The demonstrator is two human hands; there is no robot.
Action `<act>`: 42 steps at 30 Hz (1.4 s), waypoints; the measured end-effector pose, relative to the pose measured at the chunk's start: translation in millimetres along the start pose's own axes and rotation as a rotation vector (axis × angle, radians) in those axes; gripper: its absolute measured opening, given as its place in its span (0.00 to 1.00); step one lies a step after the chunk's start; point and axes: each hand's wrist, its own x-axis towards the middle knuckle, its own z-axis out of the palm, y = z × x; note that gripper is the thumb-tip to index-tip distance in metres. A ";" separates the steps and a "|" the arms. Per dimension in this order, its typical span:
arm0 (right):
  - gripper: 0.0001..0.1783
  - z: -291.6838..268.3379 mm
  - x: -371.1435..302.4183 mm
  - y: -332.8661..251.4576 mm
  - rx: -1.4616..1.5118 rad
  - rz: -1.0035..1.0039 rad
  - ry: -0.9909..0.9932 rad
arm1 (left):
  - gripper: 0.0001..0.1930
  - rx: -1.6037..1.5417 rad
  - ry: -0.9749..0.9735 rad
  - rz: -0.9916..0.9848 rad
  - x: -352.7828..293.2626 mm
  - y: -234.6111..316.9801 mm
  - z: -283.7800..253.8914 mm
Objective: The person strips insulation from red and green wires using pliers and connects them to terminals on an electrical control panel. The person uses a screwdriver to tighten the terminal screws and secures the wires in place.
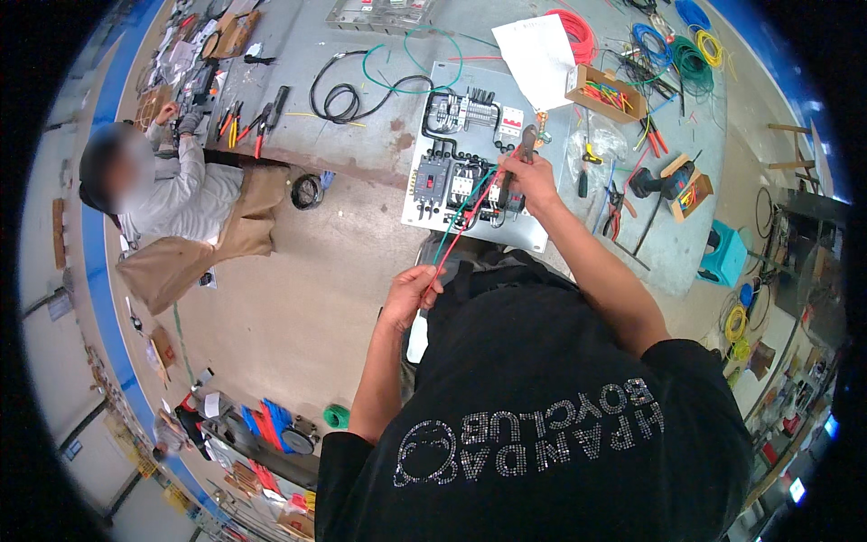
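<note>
My left hand (414,294) is closed in a pinch round a red wire (458,233) and a green wire (447,233). Both run up and to the right, across the lower part of a grey mounting panel (533,237). Over the panel's right side, my right hand (533,181) is closed on dark pliers (527,143); the wires' upper ends come close to this tool, but whether its jaws grip them cannot be made out. Mounted on the panel are a grey circuit breaker (432,181), a small breaker with red switches (512,120), terminal blocks (465,113) and black cabling.
A white sheet (535,61) overlaps the panel's far right corner. To the right lie a cardboard box of coloured pieces (607,93), red-handled pliers (614,212) and a cordless drill (664,183). Black cable (339,101) loops at left. A co-worker (181,185) sits farther left.
</note>
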 end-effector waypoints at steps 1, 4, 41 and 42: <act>0.05 2.6 3.1 -1.0 0.006 -0.001 0.001 | 0.13 0.002 0.006 -0.027 -0.4 5.6 3.7; 0.06 10.5 12.9 -5.6 0.025 -0.005 0.005 | 0.13 0.029 -0.024 -0.060 4.7 11.4 -4.5; 0.10 4.2 170.9 63.4 -0.118 0.133 0.241 | 0.12 0.058 -0.044 -0.226 163.7 1.9 -112.0; 0.11 2.1 172.6 61.4 -0.124 0.122 0.233 | 0.11 0.035 -0.035 -0.219 165.7 -0.6 -113.7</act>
